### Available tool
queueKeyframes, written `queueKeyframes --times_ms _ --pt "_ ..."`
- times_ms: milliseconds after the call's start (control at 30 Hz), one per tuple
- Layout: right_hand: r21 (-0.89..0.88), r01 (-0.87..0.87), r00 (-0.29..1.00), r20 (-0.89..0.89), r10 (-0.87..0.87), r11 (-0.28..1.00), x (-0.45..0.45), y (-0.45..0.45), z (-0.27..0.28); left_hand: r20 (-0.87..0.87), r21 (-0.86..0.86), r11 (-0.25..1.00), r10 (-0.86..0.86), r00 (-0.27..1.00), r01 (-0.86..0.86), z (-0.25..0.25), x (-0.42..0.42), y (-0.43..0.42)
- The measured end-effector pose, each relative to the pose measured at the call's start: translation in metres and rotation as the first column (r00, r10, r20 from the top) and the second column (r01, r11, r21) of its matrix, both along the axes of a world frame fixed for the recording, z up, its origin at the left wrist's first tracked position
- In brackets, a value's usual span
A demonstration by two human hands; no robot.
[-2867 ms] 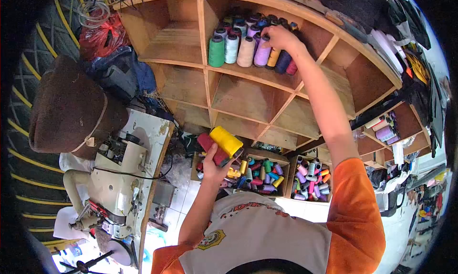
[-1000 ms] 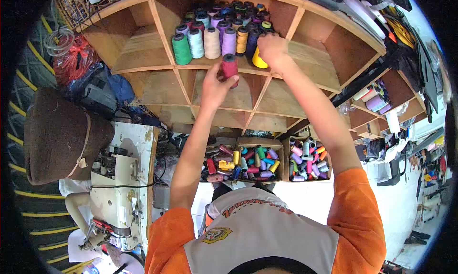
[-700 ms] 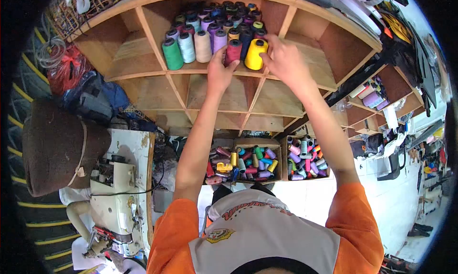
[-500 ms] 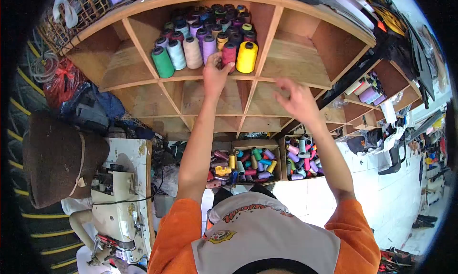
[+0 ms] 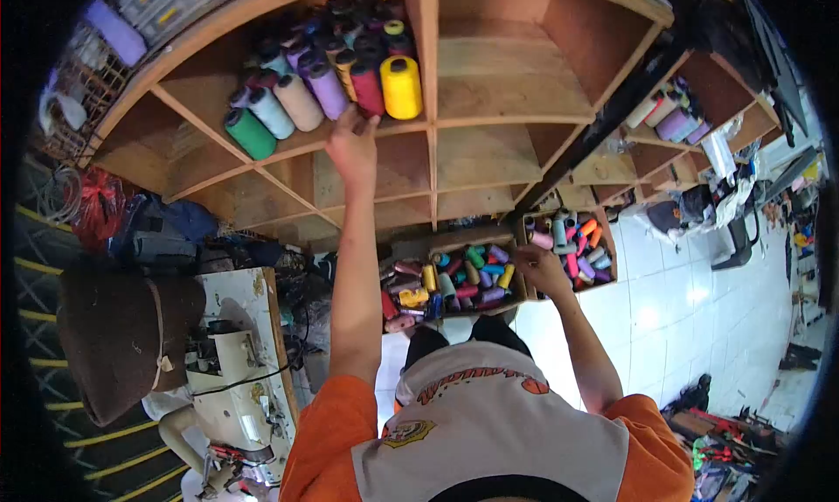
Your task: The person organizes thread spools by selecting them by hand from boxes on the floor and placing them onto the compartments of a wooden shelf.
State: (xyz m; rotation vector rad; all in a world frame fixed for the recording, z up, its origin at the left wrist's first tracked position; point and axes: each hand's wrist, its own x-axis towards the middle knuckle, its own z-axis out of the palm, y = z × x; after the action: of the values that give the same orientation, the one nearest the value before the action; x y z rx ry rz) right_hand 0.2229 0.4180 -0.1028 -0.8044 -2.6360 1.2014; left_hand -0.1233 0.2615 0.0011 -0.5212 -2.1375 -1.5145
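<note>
Upright thread cones fill one upper compartment of the wooden shelf (image 5: pixel 516 120). Along its front edge stand a green cone (image 5: pixel 250 133), a pale blue one (image 5: pixel 272 113), a beige one (image 5: pixel 298 103), a purple one (image 5: pixel 327 90), a dark red one (image 5: pixel 367 89) and, at the right, a yellow one (image 5: pixel 402 89). My left hand (image 5: pixel 353 148) is at the foot of the red cone, fingertips at the shelf edge; whether it grips anything is unclear. Lower right, my right hand (image 5: pixel 541 270) hangs over the boxes of small spools (image 5: pixel 474 275), its fingers partly blurred.
A second box of spools (image 5: pixel 587 262) stands at the right. To the left are a sewing machine (image 5: pixel 229 397) on a table (image 5: pixel 243 292) and a brown roll (image 5: pixel 122 336). A smaller shelf with cones (image 5: pixel 682 122) is at the upper right.
The red and yellow cones, earlier held, now stand at the shelf's front. My right hand has let go of the yellow cone and moved down to the boxes. The view has shifted right.
</note>
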Motion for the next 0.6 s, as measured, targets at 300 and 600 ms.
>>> queueKeyframes --times_ms 300,600 --pt "-0.260 0.086 0.935 0.355 0.013 0.962 0.111 0.022 -0.172 0.534 -0.086 0.984 -0.085 0.841 0.154 -0.129 0.135 -0.030" --pt "-0.187 0.092 0.850 0.526 0.021 0.978 0.127 0.022 -0.425 0.942 -0.239 0.755 0.028 0.334 0.611 -0.466 0.242 -0.023"
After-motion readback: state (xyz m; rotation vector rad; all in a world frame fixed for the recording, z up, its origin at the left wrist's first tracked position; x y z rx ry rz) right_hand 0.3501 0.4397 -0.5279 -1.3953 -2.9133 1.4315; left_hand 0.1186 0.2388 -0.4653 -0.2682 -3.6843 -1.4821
